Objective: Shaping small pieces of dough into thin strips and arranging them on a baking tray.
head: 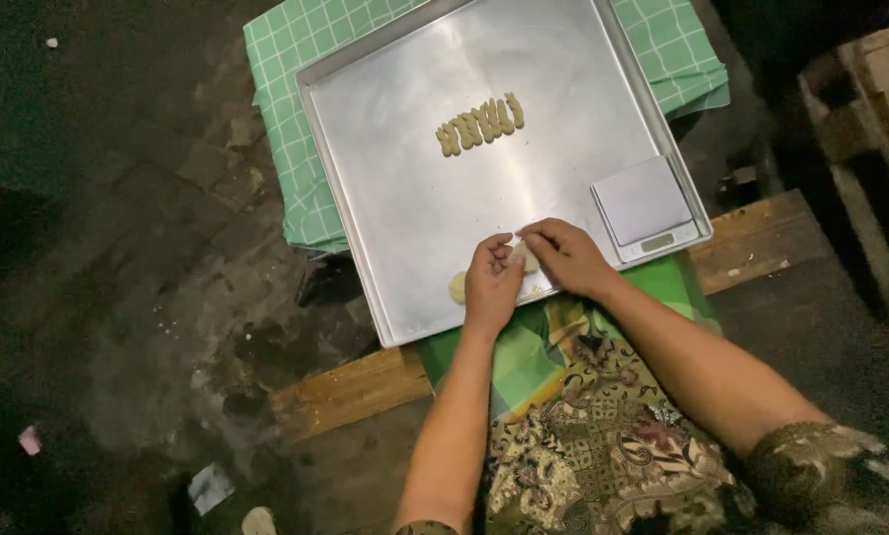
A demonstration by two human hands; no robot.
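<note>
Over the near edge of a large metal tray (405, 188), my left hand (491, 282) and my right hand (566, 258) meet, both pinching one small pale lump of dough (526, 257) between their fingertips. Another small ball of dough (457, 287) lies on the tray just left of my left hand. Farther up the tray, several short dough sticks (480, 125) lie side by side in a slanted row.
A small silver kitchen scale (645, 204) sits in the tray's near right corner. The tray rests on a green checked cloth (296, 109). A wooden plank (350, 391) runs beneath it across the dark ground. My patterned clothing fills the bottom.
</note>
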